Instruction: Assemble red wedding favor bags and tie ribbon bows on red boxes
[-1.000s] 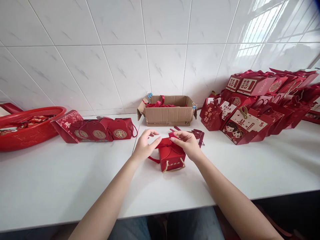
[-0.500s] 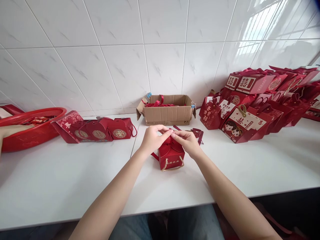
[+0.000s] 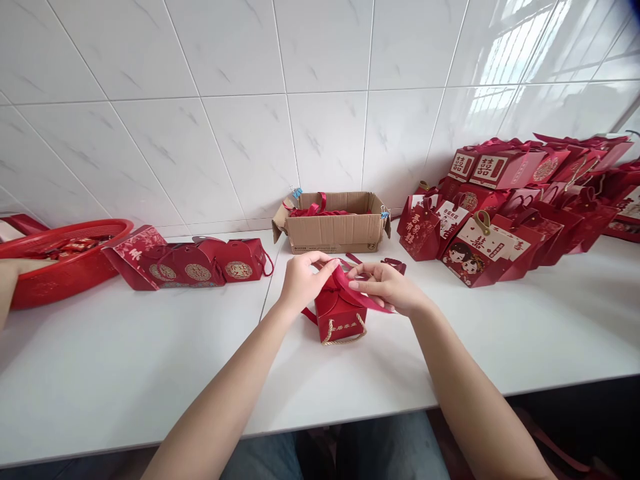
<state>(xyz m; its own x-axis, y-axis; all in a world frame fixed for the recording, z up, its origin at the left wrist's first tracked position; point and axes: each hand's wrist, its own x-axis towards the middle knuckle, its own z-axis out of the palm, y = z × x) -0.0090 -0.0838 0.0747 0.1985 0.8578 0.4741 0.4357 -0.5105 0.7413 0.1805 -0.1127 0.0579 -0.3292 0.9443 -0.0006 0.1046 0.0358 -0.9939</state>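
A small red gift box (image 3: 340,319) with gold lettering and a twisted cord handle (image 3: 345,341) stands on the white table in front of me. Over its top runs a red ribbon (image 3: 345,283), and one tail slants down to the right across the box. Pinched at the top of the ribbon is my left hand (image 3: 309,277), on the box's left side. My right hand (image 3: 383,287) has its fingers closed around the ribbon on the right. Another ribbon end (image 3: 309,315) sticks out at the box's left. Fingers partly hide the top of the box.
Behind the box sits a cardboard box (image 3: 333,233) holding red ribbons, with loose ribbon (image 3: 394,265) beside it. Red gift boxes (image 3: 197,263) stand in a row at left, near a red basin (image 3: 65,283) with another person's arm (image 3: 7,287). Many gift boxes (image 3: 505,167) are stacked at right.
My right hand has moved right and slightly down, away from my left, drawing a ribbon tail across the box. My left hand stays at the box top.
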